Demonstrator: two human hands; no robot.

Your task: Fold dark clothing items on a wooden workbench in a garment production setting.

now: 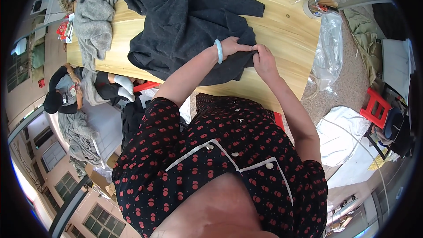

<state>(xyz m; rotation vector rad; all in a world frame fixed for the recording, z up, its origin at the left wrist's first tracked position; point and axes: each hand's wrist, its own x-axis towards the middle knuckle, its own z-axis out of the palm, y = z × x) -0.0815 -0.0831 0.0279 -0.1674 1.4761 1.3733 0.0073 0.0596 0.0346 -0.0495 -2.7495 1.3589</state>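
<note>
A dark grey knit sweater (176, 35) lies rumpled on the wooden table (286, 39), with one sleeve stretched toward the right. At its right edge, near me, my left hand (232, 47) pinches the fabric, and a pale bangle (218, 51) circles that wrist. My right hand (265, 64) grips the same edge, its closed fingers almost touching the left fingertips. A small fold of the sweater hangs below the two hands. The exact bit of edge between the fingertips is mostly hidden.
Light grey knitwear (93, 24) drapes over the table's left end. A tub of tools (313, 7) stands at the far right corner, with a clear plastic bag (328, 53) hanging beside it. Another person (66, 88) sits at left. A red stool (375, 108) stands at right.
</note>
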